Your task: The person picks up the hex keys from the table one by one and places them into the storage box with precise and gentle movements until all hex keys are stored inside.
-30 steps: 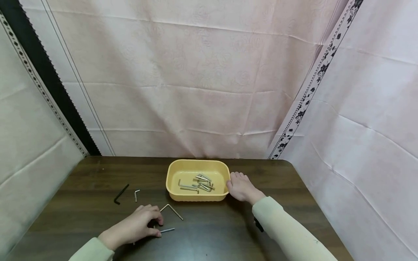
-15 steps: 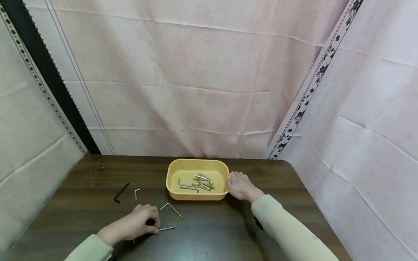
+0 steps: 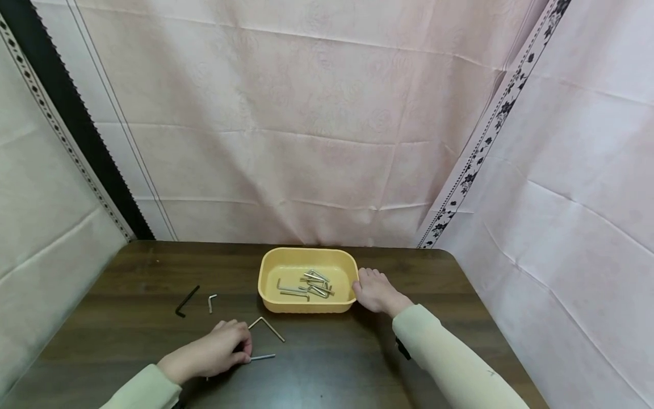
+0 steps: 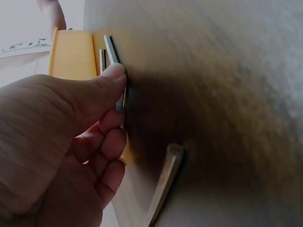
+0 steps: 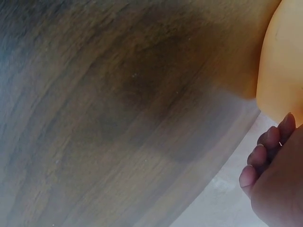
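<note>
My left hand (image 3: 212, 349) pinches a silver hex key (image 3: 263, 357) between thumb and fingers, low over the dark wooden table. In the left wrist view its straight end (image 4: 111, 47) juts past the thumb; the rest is partly hidden by the fingers. My right hand (image 3: 378, 292) holds the right side of a yellow plastic box (image 3: 306, 307), fingers curled beside its wall in the right wrist view. Several metal hex keys (image 3: 317, 282) lie jumbled inside the box. Just beyond my left hand, a larger brass-toned hex key (image 3: 273, 329) lies on the table.
To the left lie a black hex key (image 3: 187, 301) and a small silver one, a short hex key (image 3: 210, 303). Another hex key (image 4: 163, 184) lies close beneath the left wrist. A pale cloth (image 3: 306, 142) hangs behind the table (image 3: 409, 261).
Over the last second my left hand drew slightly back, then shifted a little right, its fingers closing on the silver hex key. The right hand and the box stay in place.
</note>
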Tool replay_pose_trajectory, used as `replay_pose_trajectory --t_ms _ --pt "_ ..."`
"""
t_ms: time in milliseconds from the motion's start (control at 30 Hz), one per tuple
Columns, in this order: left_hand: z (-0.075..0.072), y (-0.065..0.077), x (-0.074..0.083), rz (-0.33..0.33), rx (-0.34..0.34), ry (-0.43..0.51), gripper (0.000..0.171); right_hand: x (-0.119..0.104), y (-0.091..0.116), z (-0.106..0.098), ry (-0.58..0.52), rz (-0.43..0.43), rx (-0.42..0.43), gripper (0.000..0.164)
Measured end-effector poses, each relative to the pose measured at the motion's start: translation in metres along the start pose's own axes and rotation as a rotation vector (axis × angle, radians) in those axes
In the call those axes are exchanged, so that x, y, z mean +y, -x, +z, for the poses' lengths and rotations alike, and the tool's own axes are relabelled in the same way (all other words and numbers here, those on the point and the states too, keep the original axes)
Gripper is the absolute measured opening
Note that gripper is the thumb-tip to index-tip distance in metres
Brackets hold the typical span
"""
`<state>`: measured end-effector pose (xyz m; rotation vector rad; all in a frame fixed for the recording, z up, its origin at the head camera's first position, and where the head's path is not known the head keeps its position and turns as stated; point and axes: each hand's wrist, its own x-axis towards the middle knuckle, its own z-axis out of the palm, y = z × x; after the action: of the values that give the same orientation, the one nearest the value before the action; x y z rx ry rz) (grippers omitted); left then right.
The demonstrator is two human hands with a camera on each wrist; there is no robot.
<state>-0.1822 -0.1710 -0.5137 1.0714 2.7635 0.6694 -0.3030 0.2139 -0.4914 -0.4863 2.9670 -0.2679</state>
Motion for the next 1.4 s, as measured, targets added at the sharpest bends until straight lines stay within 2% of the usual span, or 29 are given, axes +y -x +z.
replay_pose_trajectory --t_ms 133,533,767,900,1100,1200,1400 --pt "-0.002 -0.003 0.003 -0.022 -0.025 -0.015 0.024 0.000 0.000 -0.001 -0.010 -0.001 -0.003 0.027" --pt "-0.005 -0.006 0.007 -0.068 -0.078 0.017 0.023 -0.001 -0.001 -0.003 -0.027 -0.009 -0.003 0.023" --pt "-0.001 -0.005 0.005 -0.053 -0.073 0.021 0.022 -0.001 0.000 -0.003 -0.021 0.003 -0.019 0.025" --pt "-0.002 -0.004 0.003 -0.029 -0.026 0.068 0.020 -0.001 0.000 -0.002 -0.028 0.001 -0.018 0.024" --pt "-0.011 -0.012 0.003 0.000 0.071 0.117 0.015 0.000 0.001 -0.001 -0.037 0.001 -0.016 0.024" --pt "-0.015 -0.017 0.005 -0.007 0.134 0.119 0.014 -0.001 0.002 -0.001 -0.046 0.002 -0.024 0.024" --pt "-0.019 -0.031 0.011 0.002 0.307 0.073 0.016 -0.001 0.001 -0.002 -0.058 0.002 -0.028 0.024"
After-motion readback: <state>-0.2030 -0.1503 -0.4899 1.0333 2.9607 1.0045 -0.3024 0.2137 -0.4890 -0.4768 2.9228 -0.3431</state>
